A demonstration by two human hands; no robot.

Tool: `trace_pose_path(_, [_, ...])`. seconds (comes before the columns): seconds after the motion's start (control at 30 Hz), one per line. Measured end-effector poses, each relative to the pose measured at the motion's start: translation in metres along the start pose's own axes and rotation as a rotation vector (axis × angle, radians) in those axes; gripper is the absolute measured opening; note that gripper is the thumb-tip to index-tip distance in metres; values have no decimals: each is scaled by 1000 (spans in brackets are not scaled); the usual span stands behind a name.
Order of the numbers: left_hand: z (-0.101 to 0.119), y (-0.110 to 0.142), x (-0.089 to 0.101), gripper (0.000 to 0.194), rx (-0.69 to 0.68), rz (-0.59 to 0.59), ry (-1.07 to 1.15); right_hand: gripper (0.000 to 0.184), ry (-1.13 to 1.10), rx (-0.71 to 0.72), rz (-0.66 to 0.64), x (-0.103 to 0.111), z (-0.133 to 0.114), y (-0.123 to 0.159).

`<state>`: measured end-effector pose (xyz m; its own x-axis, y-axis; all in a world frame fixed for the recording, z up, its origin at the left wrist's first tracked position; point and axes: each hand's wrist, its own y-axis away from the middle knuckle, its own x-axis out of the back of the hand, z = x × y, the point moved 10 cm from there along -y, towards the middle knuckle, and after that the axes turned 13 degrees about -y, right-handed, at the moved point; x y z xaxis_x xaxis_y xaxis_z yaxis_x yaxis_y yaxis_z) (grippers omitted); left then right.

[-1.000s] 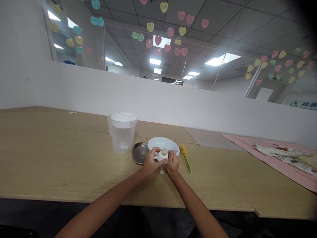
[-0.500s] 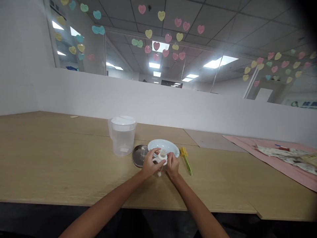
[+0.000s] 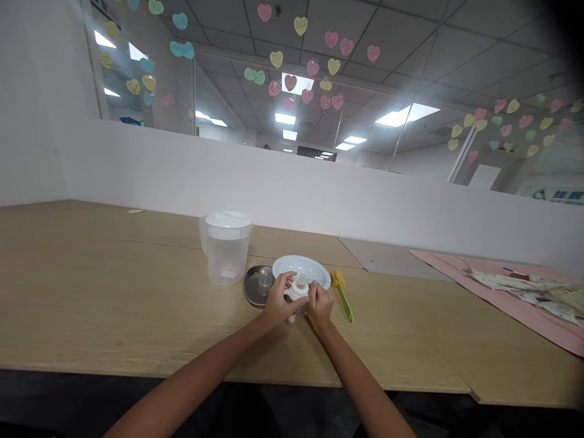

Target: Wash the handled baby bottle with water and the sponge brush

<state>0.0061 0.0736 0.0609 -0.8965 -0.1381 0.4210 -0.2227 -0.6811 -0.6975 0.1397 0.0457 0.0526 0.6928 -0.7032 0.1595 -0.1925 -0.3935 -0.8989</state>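
My left hand (image 3: 277, 300) is closed around a white baby bottle top (image 3: 298, 291) with handles and a clear nipple pointing up. Below it, a small pale weight (image 3: 291, 319) hangs, seemingly the end of a drinking straw. My right hand (image 3: 320, 302) is in a fist right beside the nipple, pinching a thin wire-like stick (image 3: 325, 281) that runs across at the nipple's height; its ends are too fine to make out. Just behind both hands is a white bowl (image 3: 296, 261). A yellow sponge brush with a green handle (image 3: 345, 301) lies to the right of my right hand.
Left of the hands, a round metal tray (image 3: 252, 295) bears a clear cap (image 3: 265, 281). Behind it stands a lidded translucent pitcher (image 3: 227, 258). A pink cloth (image 3: 449, 267) with patterned fabric lies at the far right of the wooden table (image 3: 137, 304). A white wall (image 3: 283, 188) rises behind.
The bottle top tilts slightly, and the weight under it has swung left, toward my left hand. My right fist has turned a little beside the nipple. The view has shifted slightly.
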Motion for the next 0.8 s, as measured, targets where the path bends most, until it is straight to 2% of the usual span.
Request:
trace_pose_path(0.13, [-10, 0, -3, 53, 86, -6, -16, 43, 56, 66, 16, 2, -6, 0])
trace_pose_path(0.23, [-10, -1, -4, 50, 85, -42, 11, 43, 60, 106, 13, 2, -11, 0])
trace_pose_path(0.43, [0, -1, 2, 41, -31, -70, 11, 41, 68, 184, 43, 2, -20, 1])
trace_pose_path(0.7, [4, -2, 1, 47, -149, -136, -41, 40, 101, 233, 29, 0, -26, 1])
trace_pose_path(0.8, [-16, -12, 16, 39, -112, -35, -86, 39, 139, 289, 6, -2, -29, 3])
